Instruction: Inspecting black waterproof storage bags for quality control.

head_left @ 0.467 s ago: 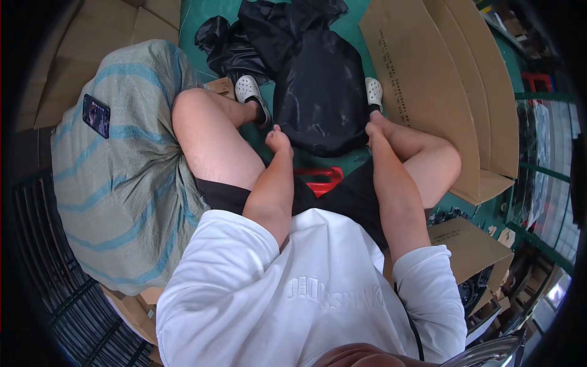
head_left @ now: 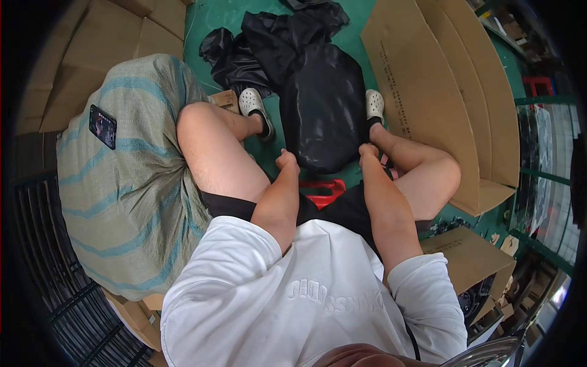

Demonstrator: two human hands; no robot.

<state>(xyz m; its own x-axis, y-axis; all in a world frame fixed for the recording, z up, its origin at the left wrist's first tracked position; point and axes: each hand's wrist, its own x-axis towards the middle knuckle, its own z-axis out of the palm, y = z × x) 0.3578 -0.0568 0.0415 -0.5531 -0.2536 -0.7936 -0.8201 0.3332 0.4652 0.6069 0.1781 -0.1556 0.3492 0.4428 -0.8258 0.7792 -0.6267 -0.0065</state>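
I sit on a red stool [head_left: 323, 191] with my knees apart and a black plastic bag [head_left: 322, 104] standing upright on the green floor between my feet. My left hand [head_left: 286, 161] grips the bag's near left edge, its fingers curled out of sight. My right hand [head_left: 368, 150] holds the bag's near right edge in the same way. More crumpled black bags [head_left: 257, 43] lie on the floor beyond it.
A large striped woven sack [head_left: 128, 183] stands at my left with a phone [head_left: 103, 126] lying on top. Flattened cardboard sheets [head_left: 440, 92] lean at the right, and more cardboard [head_left: 92, 55] lies at the far left. A cardboard box [head_left: 468, 257] sits behind my right side.
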